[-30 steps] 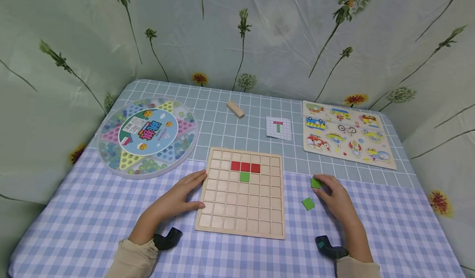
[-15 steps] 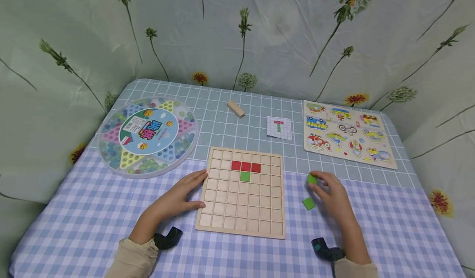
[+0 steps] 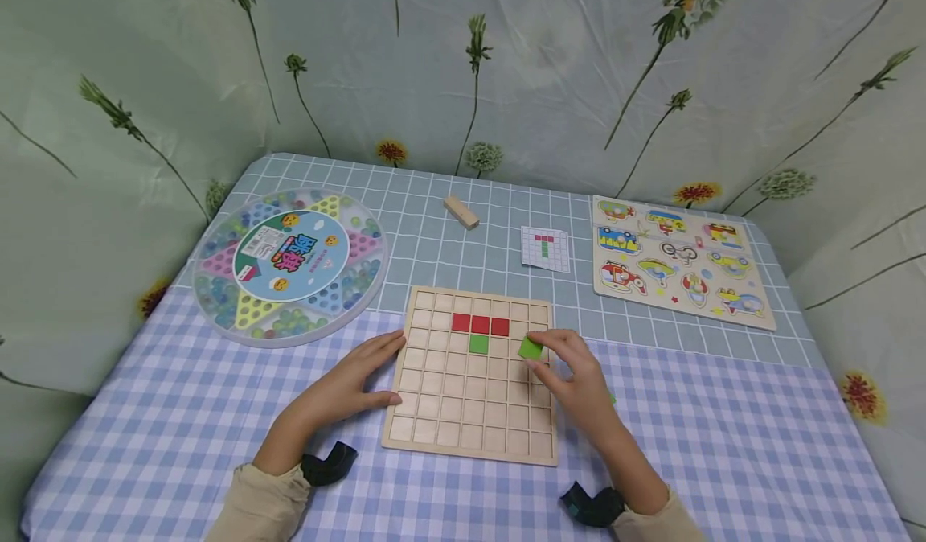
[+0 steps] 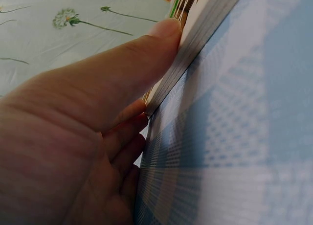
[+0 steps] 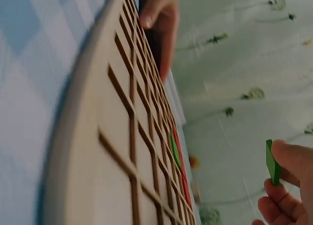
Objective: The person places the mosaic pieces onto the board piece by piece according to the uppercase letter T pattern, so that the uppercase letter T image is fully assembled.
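Observation:
A wooden grid board (image 3: 463, 413) lies on the checked cloth, with several red tiles (image 3: 481, 325) in a row and one green tile (image 3: 478, 343) under the middle one. My left hand (image 3: 347, 381) rests against the board's left edge; in the left wrist view its thumb (image 4: 142, 51) touches the rim. Between thumb and fingertips, my right hand (image 3: 582, 377) pinches a green square tile (image 3: 530, 348) over the board's right part. The right wrist view has this held tile (image 5: 272, 162) raised above the surface. Another green tile (image 3: 612, 398) is mostly hidden behind the right hand.
Behind the board lies a paper pattern card (image 3: 546, 249), with a small wooden block (image 3: 461, 212) to its left. A round Chinese checkers set (image 3: 289, 264) stands at the left. At the back right is a wooden vehicle puzzle (image 3: 680, 264).
My right hand has lifted the green tile off the cloth and carried it left over the board. My left hand stays at the board's edge.

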A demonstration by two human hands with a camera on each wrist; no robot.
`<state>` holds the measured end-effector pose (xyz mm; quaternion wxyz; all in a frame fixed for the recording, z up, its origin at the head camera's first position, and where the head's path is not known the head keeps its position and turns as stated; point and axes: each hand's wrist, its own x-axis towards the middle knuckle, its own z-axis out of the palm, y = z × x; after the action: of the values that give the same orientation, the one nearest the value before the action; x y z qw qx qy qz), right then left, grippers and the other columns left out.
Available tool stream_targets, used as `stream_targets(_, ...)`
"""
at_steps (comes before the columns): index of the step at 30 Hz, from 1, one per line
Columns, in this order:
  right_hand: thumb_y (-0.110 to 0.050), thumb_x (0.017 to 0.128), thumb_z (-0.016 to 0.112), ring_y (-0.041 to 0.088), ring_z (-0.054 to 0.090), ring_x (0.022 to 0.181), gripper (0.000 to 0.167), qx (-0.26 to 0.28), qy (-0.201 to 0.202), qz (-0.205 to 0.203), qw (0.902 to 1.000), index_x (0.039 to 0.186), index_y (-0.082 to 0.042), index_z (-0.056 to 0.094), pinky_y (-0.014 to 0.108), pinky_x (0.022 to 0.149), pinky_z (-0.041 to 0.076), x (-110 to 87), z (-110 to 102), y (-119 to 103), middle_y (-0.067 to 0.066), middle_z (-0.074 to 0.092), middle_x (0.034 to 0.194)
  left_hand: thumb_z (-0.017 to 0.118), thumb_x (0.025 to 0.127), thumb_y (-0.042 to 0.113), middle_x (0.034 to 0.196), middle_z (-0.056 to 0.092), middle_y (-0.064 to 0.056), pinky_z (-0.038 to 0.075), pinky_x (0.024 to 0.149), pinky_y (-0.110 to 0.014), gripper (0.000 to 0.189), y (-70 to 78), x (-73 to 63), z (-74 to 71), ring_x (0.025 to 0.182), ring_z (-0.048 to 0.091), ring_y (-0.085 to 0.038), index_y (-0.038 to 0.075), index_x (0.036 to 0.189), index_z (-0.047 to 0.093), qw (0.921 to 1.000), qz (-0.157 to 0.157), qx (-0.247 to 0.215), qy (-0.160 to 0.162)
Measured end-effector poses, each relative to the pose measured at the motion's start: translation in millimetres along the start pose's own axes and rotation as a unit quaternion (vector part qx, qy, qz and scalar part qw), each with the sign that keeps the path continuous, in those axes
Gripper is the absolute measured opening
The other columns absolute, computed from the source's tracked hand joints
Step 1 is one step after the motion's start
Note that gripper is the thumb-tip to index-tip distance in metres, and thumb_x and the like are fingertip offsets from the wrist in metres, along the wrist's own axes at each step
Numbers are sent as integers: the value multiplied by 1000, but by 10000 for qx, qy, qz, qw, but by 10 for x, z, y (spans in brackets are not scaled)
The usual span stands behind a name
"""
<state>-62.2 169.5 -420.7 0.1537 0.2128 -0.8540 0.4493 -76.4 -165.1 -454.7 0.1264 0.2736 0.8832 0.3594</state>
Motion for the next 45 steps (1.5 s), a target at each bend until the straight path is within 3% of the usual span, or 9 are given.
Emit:
stream_targets(4,-2,74,71,18,51,100,37,156,-320,162,9992,111,-4,63,25,84,41,38,222,-62,2,56,103,67,79,40,146,23,-6,23,102,-48,81,-3,3,0,132,19,-27,8,142,28,10000,2,-1,7)
stream_targets(11,-12,77,72,10,51,101,27,184,-878,1056,9904,103,-10,64,33,88,41,53,503,-46,-5,58,103,67,79,40,146,23,-7,23,101,-49,81,-8,1,4,132,20,-28,8,142,28,10000,22,5,39)
stream_targets(15,-12,76,73,13,51,99,23,76,-1034,994,9896,98,-11,65,34,87,40,56,570,6,-6,58,99,67,79,40,145,24,-9,24,100,-50,81,-11,-7,5,131,21,-30,6,141,28,9998,122,64,112)
stream_targets(25,-16,74,75,16,50,93,23,-335,-988,881,9906,96,-15,69,36,80,38,56,624,19,-7,55,94,68,78,38,145,25,-10,24,100,-51,80,2,-7,1,130,22,-31,5,141,29,9997,172,56,158)
stream_targets(30,-19,74,75,16,48,99,30,-368,-1324,1060,9848,103,-16,67,40,86,35,59,588,-4,-7,54,100,68,78,38,145,25,-10,25,99,-51,80,4,-10,4,130,22,-32,5,141,29,9996,187,48,183)
stream_targets(36,-26,76,73,12,43,113,47,103,-1757,1231,9767,120,-15,58,39,95,35,61,405,-12,-8,49,117,67,79,37,146,23,-9,23,101,-49,80,10,-5,-2,131,20,-30,6,142,28,9999,84,9,74)
stream_targets(40,-26,77,72,12,42,116,52,294,-1686,905,9811,124,-11,53,38,95,37,35,253,5,-6,48,123,67,79,38,146,22,-7,23,102,-48,81,18,0,-10,132,19,-28,8,142,27,10000,-19,-19,3)
stream_targets(45,-22,75,75,18,39,120,62,-67,-1441,643,9875,129,-10,47,42,95,36,-15,29,-24,1,45,129,67,79,38,146,23,-7,23,101,-48,81,25,-4,-10,132,19,-28,8,142,27,10000,-32,-22,-3)
